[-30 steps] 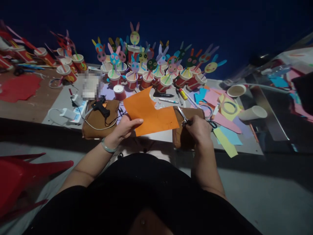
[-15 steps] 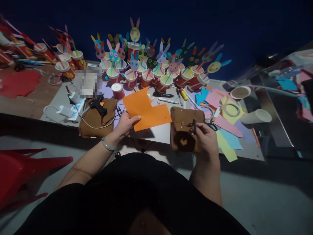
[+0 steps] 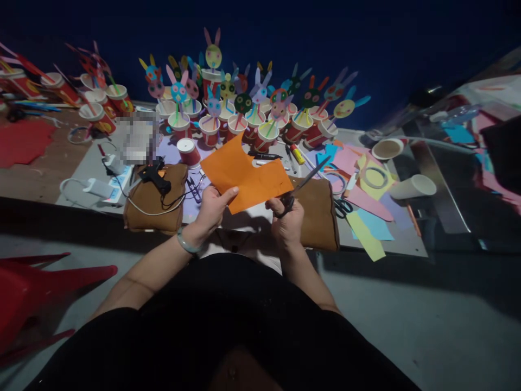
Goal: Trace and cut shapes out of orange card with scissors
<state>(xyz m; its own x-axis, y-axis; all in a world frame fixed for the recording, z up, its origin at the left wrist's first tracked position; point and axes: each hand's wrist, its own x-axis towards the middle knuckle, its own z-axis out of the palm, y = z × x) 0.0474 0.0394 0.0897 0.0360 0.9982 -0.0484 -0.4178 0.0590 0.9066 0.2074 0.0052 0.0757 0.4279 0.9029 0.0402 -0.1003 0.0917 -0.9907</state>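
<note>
The left hand (image 3: 209, 210) had its fingers closed on the orange sheet (image 3: 244, 183), thumb on top near the lower left edge, the other fingers mostly hidden beneath. The sheet, notched along its far side, was held up over the worktop (image 3: 407, 247), in front of the person. The right hand (image 3: 288, 224) had its fingers curled round the handles of the scissors (image 3: 312, 174), whose blades pointed away and to the right. They were just beside the sheet's right corner; I could not tell whether they touched it. A glue gun (image 3: 157, 179) lay on the left cushion (image 3: 140, 217), and the right cushion (image 3: 321, 217) was near the right hand. Farther back stood cups (image 3: 179, 127) with rabbit heads (image 3: 178, 91), an upturned cup (image 3: 188, 155) in front of them. To the right lay a tape roll (image 3: 362, 177) and coloured scraps (image 3: 370, 206)
</note>
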